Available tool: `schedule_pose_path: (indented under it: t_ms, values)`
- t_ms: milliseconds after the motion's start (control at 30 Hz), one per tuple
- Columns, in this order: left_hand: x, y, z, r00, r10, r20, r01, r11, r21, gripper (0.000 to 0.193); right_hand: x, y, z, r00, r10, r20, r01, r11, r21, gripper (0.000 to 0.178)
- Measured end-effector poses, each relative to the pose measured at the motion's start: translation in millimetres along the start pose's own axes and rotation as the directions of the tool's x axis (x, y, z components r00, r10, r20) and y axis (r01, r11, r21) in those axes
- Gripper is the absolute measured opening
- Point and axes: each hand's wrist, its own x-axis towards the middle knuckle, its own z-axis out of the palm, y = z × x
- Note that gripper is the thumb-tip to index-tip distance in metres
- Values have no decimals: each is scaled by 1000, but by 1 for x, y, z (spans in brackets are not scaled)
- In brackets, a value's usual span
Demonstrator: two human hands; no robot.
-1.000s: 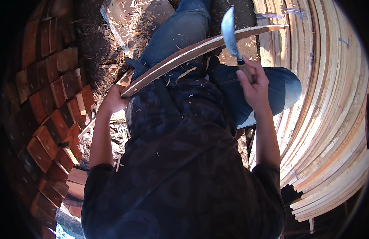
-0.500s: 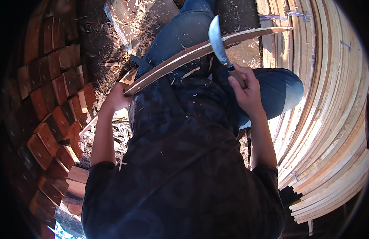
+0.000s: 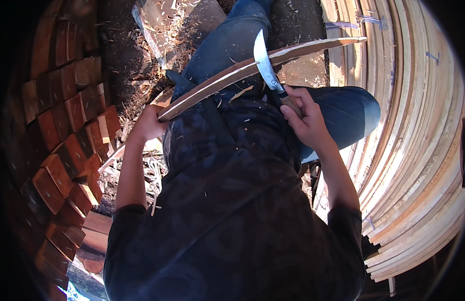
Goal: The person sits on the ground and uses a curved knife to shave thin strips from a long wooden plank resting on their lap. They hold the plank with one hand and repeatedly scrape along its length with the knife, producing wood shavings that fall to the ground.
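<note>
Two hands: both yours, both busy on one long wooden strip (image 3: pixel 242 75).
Left hand (image 3: pixel 148 123): at 9 o'clock from your lap, fingers wrapped round the near end of the strip, clamping it against your thigh.
Right hand (image 3: pixel 303 118): at 2 o'clock, fist closed tight about the handle of a knife (image 3: pixel 265 62); handle mostly hidden in your palm.
Knife: blade points to 12 o'clock, crossing the strip about two thirds along it; edge seems to touch the wood, though the shadow there makes contact hard to judge.
Strip: thin, curved, pale on top, running from 8 o'clock up to 2 o'clock across your jeans (image 3: pixel 227 45).
Shavings (image 3: pixel 167 30): scattered on the ground at 11 o'clock, a few curls on your dark shirt.
Bricks (image 3: pixel 67 130): reddish blocks stacked in rows at 9 o'clock.
Strip pile (image 3: pixel 408 175): many pale finished strips heaped in a bowed stack from 1 to 4 o'clock, well apart from your right forearm.
</note>
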Motion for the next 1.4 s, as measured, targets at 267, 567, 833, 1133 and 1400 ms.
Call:
schedule_pose_path:
  t_ms: [267, 567, 833, 1133, 1400]
  values:
    - [8, -10, 1, 997, -39, 70, 39, 999, -8, 20, 2, 2, 15, 995, 88, -52, -68, 950, 306, 34]
    - [4, -14, 3, 997, 74, -3, -74, 997, 18, 20, 9, 8, 3, 983, 149, 110, -185, 792, 582, 27]
    - [-2, -8, 5, 996, 71, -63, -68, 997, 49, 23, 3, -1, 16, 985, -90, -145, 94, 995, 25, 31]
    - [6, -16, 4, 998, 64, 8, -64, 998, 8, 20, 4, 1, 16, 982, 183, 55, -179, 779, 601, 27]
    - [2, -3, 0, 1000, 8, 20, -8, 1000, -4, 19, 4, -5, 22, 964, 60, -259, 72, 879, 472, 29]
